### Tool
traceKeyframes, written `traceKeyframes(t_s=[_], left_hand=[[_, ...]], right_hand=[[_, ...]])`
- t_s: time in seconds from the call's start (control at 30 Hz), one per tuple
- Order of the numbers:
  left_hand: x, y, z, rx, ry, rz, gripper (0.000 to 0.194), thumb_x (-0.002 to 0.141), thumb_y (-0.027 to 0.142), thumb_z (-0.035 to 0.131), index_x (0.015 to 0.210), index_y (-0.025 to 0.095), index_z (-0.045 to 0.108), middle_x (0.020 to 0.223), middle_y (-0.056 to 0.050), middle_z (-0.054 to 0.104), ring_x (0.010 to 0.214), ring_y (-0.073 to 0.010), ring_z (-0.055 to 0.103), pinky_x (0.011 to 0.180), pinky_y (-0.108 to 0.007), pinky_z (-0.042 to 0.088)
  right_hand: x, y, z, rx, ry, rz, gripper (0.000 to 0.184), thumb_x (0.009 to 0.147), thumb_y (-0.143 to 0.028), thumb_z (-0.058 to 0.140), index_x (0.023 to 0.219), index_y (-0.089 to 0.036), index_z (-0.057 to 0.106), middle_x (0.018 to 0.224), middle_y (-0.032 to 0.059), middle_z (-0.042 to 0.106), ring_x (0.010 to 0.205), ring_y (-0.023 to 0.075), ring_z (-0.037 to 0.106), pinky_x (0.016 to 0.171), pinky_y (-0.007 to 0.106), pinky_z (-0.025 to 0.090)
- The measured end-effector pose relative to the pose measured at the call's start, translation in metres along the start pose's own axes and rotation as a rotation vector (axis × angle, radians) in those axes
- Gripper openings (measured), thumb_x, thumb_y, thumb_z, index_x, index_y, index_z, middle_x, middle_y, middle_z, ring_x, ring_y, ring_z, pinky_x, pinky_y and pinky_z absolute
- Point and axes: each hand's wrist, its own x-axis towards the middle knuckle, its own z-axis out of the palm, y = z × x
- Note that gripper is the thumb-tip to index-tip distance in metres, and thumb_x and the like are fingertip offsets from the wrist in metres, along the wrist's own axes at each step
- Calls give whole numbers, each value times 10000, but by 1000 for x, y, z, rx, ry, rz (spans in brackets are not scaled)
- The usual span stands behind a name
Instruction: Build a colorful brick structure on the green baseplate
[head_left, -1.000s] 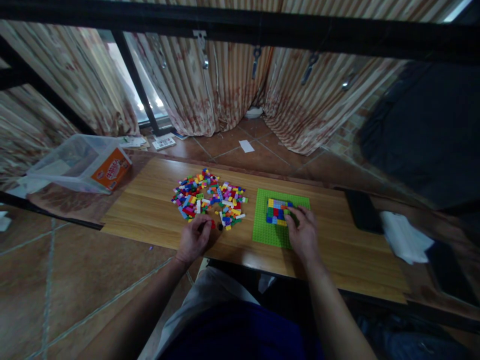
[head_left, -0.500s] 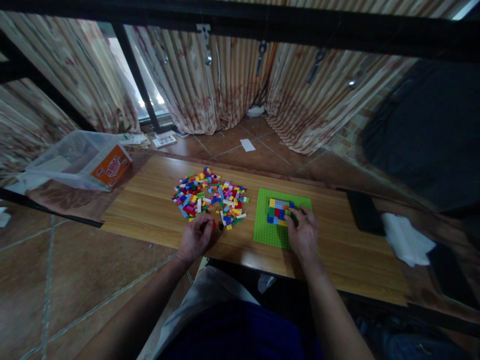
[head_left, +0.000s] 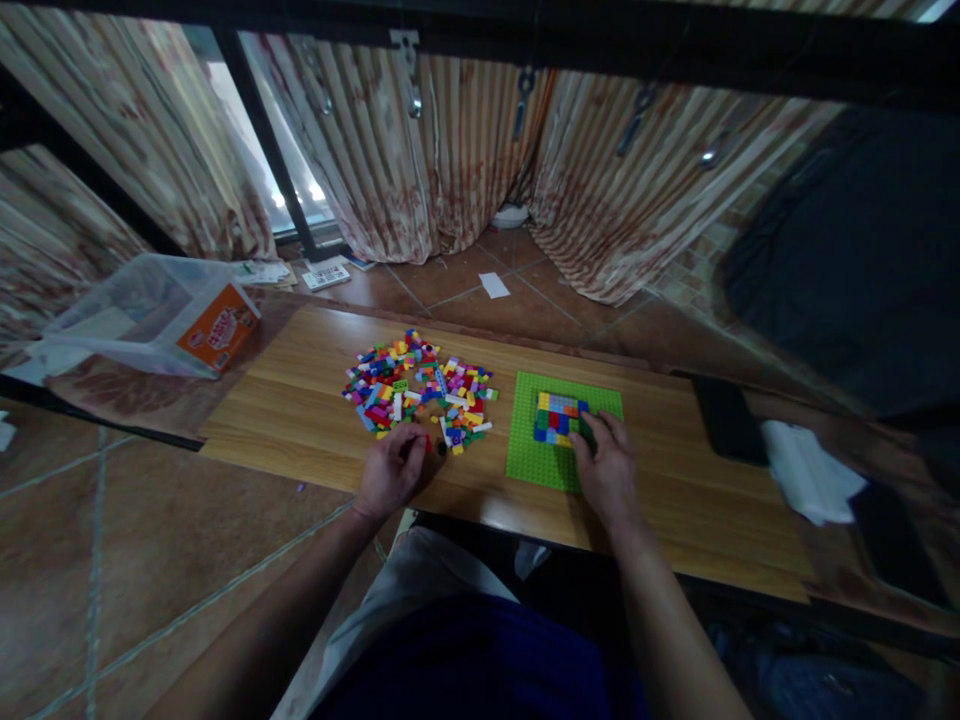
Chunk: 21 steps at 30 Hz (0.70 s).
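Observation:
My left hand (head_left: 394,468) is closed in a pinch at the near edge of the brick pile (head_left: 397,385), with a red toy brick (head_left: 428,443) at its fingertips. A small black piece (head_left: 441,449) lies just beside it. My right hand (head_left: 609,465) rests over the right side of the green baseplate (head_left: 529,470). Its thumb and fingers close around a dark green toy brick (head_left: 587,433), partly hidden. Touching that hand on its left is a flat block of joined bricks (head_left: 555,420) in yellow, blue, red and light blue; its right end is covered by my fingers.
A clear plastic box (head_left: 150,320) with an orange label stands past the left end of the wooden table (head_left: 277,400). On the right lie a dark flat object (head_left: 727,420) and white folded material (head_left: 810,475). A dark bar (head_left: 480,30) with hanging hooks crosses above.
The view has tilted slightly. My right fingers have shifted a little and more of the dark green brick shows between them. My left hand stays pinched at the pile.

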Motion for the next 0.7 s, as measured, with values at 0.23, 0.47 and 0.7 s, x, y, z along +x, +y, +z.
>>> traceKeyframes(t_s=[0.23,0.47,0.7], left_hand=[[1,2,-1,31,-13,-1,147,893,281,496,840,202,609,802,-13,661,712,-149,621,698,-254,498],[0,1,-1,42,-14,5,155,901,280,488,851,196,608,809,-18,666,727,-148,624,701,-251,501],[0,0,0,48,-9,29,155,908,276,492,848,189,606,813,-14,661,715,-138,623,692,-244,499]], right_hand=[[13,10,0,159,67,238,537,916,-549,409,1169,-135,640,1140,172,636,1064,259,583,969,491,451],[17,0,12,38,69,234,585,877,-590,454,1134,-105,658,1162,210,630,1131,301,540,1018,514,393],[14,-3,13,31,84,249,531,872,-555,473,1116,-126,666,1177,196,621,1151,292,522,1015,495,382]])
